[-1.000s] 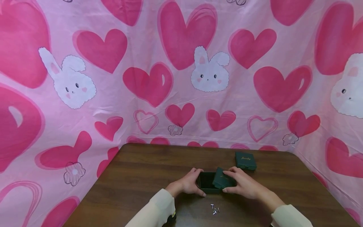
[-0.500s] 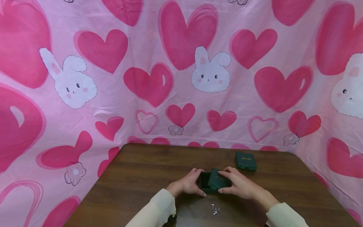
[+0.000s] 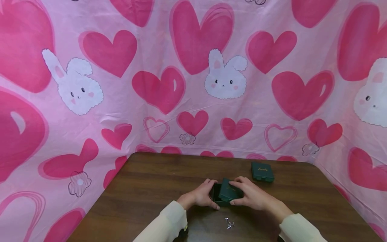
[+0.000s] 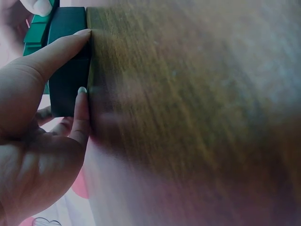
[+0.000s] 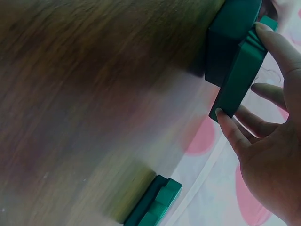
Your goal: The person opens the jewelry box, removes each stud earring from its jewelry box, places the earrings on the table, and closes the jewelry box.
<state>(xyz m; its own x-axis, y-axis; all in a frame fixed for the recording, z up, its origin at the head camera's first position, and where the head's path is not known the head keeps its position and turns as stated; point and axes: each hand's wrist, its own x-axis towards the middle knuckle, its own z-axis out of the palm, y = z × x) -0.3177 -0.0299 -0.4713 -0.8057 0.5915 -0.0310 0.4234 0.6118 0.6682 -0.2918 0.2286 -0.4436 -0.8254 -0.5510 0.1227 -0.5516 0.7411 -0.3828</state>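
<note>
A dark green open-topped box (image 3: 216, 192) sits on the table with its left interior showing. My left hand (image 3: 200, 194) grips its left end; in the left wrist view the thumb lies along the side of the box (image 4: 70, 87), fingers at its end. A smaller flat green jewelry box (image 3: 228, 192) tilts over the right part of the open one. Holding it is my right hand (image 3: 253, 194), with thumb and fingertips at opposite edges. Seen in the right wrist view, that jewelry box (image 5: 239, 75) has a notched clasp edge and overlaps the larger box's rim.
Another green jewelry box (image 3: 262, 172), shut and with gold lettering, lies at the back right. Several small silvery pin-like pieces (image 3: 229, 227) lie loose in front of the open box. A pink heart-and-bunny cloth (image 3: 193, 101) hangs around the brown wooden table (image 3: 169, 171).
My right hand has slid left with the jewelry box, which covers more of the open box's middle now. The left hand keeps its place on the open box.
</note>
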